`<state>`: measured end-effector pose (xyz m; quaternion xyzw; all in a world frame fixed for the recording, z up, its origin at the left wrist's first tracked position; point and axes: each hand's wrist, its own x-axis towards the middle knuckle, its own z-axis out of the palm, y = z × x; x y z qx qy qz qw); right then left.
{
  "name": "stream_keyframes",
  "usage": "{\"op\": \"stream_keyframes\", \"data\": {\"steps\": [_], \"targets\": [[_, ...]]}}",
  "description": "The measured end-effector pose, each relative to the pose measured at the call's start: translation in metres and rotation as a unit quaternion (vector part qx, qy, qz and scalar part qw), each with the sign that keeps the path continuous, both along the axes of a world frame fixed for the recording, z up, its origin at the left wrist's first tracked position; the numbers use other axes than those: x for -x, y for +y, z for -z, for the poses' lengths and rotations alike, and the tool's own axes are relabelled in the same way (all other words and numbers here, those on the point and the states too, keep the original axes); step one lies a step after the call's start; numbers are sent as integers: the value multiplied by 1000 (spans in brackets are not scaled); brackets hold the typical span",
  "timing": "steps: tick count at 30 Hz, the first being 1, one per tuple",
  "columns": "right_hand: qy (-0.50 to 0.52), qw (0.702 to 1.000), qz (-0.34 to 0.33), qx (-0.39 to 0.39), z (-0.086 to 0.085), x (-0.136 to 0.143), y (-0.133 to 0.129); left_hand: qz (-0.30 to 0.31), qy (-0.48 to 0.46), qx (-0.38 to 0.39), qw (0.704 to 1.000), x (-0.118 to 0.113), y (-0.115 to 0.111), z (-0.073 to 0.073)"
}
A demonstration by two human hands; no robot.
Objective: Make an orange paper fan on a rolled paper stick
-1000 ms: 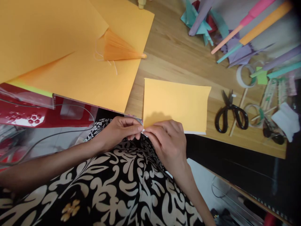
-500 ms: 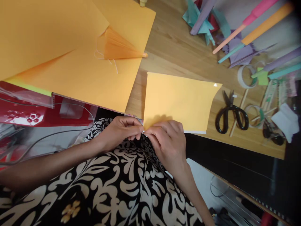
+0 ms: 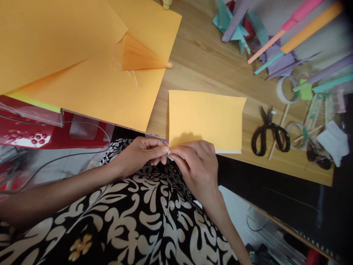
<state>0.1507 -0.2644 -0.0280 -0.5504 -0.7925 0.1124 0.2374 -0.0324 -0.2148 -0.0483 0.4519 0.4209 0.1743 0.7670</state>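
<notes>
A small yellow-orange sheet of paper (image 3: 206, 114) lies at the front edge of the wooden table, with a white strip (image 3: 227, 151) showing along its near edge. At the near left corner of this sheet, the thumb and finger of my left hand (image 3: 151, 150) are pinched together. My right hand (image 3: 197, 162) grips the same near edge, its fingertips meeting those of the left. A bit of white shows between the fingertips, too small to name. Both hands cover that corner of the paper.
Large orange sheets (image 3: 116, 99) cover the table's left, with a folded orange paper piece (image 3: 140, 53) and threads on them. Black-handled scissors (image 3: 268, 132), a tape roll (image 3: 286, 90) and wooden sticks (image 3: 278, 132) lie on the right. Coloured paper rods (image 3: 311, 27) jut in at upper right.
The small sheet's far edge has come slightly lower and its far right corner has drawn in to the left. Both hands keep their pinch at the near left corner.
</notes>
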Motion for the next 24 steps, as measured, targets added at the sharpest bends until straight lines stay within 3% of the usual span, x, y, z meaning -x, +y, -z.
{"op": "stream_keyframes", "data": {"steps": [5, 11, 17, 20, 24], "targets": [[-6, 1000, 4, -3, 1, -2, -1, 5, -10, -8, 1000, 2, 0, 2], [10, 1000, 14, 14, 2, -5, -1, -41, -10, 26, 999, 0, -2, 5], [31, 998, 46, -18, 9, -1, 4, -39, 19, 22, 999, 3, -4, 2], [8, 999, 31, -25, 9, 2, 8, -41, 5, 27, 999, 4, -5, 3], [-9, 1000, 11, 0, 7, 1, 10, -89, -16, 62, 994, 5, -8, 8]]}}
